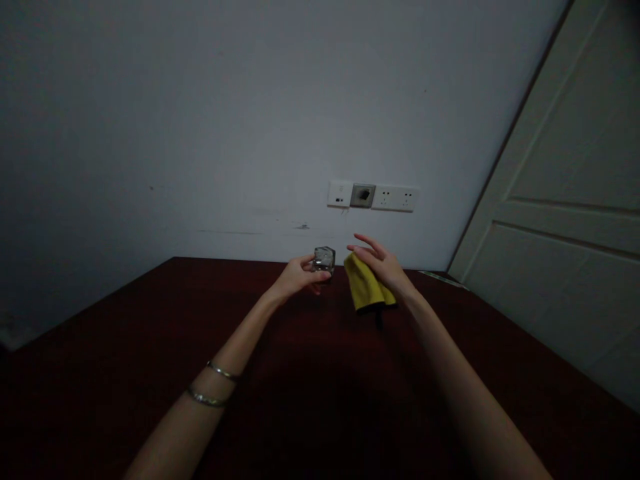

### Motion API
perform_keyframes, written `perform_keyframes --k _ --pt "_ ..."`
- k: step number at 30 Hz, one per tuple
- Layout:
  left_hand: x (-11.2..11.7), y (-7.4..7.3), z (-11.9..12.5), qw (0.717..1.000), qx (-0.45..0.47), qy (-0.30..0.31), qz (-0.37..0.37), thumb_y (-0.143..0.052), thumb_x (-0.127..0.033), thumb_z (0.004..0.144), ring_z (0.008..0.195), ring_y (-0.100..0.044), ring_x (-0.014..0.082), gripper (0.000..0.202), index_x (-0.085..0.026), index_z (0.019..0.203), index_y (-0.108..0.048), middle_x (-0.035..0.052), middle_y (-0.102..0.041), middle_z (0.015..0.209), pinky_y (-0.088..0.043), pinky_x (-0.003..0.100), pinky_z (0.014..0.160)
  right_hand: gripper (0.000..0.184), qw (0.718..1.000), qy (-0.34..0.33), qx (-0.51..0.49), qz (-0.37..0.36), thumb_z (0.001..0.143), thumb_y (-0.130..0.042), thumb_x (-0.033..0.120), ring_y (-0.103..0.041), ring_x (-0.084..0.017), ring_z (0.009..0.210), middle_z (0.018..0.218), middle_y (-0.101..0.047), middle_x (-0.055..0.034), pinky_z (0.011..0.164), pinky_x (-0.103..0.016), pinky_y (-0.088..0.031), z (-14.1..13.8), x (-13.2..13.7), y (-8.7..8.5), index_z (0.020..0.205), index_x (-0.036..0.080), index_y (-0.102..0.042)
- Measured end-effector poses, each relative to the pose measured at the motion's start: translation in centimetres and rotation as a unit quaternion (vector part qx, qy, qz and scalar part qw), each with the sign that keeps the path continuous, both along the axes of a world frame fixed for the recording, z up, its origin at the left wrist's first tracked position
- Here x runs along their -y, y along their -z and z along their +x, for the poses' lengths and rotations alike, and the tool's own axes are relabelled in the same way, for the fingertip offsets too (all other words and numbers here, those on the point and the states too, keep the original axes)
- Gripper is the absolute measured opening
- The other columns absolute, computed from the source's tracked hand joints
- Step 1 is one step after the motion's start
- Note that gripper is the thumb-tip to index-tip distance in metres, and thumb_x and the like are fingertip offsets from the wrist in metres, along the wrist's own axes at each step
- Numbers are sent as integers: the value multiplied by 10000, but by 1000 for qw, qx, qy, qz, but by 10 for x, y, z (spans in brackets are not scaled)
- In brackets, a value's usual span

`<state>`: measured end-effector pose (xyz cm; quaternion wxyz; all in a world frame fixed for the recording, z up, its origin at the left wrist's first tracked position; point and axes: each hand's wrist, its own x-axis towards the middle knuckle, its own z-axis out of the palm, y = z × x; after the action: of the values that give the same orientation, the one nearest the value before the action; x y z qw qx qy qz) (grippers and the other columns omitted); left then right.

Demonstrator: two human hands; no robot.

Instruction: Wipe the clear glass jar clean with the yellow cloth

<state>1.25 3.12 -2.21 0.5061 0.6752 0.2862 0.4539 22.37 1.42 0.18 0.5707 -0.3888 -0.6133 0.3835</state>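
Note:
My left hand [296,277] is closed around a small clear glass object [325,258] with angular sides, held up above the table. Whether it is a cup or a solid block is hard to make out in the dim light. To its right, my right hand [383,263] grips a yellow cloth [367,287] with a dark border. The cloth hangs down from the fingers, and one dark corner or strap dangles below it. Some fingers of this hand are stretched toward the glass object. A gap separates the cloth from the glass.
Beneath both hands lies a dark red table [200,313], its far edge near a pale wall [225,120]. Several socket plates [395,198] are set in the wall. A light panelled door [565,220] stands at the right. A thin flat strip [444,279] lies at the table's far right corner.

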Motion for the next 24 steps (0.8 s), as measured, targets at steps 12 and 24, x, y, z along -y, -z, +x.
perform_keyframes --k 12,24 --pt "4 2 6 999 14 8 -35 -770 -437 627 539 -602 107 588 -110 1086 -601 39 -652 762 -529 237 477 735 962 -51 235 132 689 -737 387 -604 -242 1008 1317 -533 -101 912 -454 -480 -19 13 10 1347 258 -437" --pt "6 0 5 999 6 36 -33 -769 -434 640 671 -617 131 572 -129 1097 -609 103 -657 976 -536 229 492 676 958 -28 226 172 670 -721 272 -584 -243 1070 1252 -568 -107 905 -412 -475 -29 15 14 1286 218 -447"
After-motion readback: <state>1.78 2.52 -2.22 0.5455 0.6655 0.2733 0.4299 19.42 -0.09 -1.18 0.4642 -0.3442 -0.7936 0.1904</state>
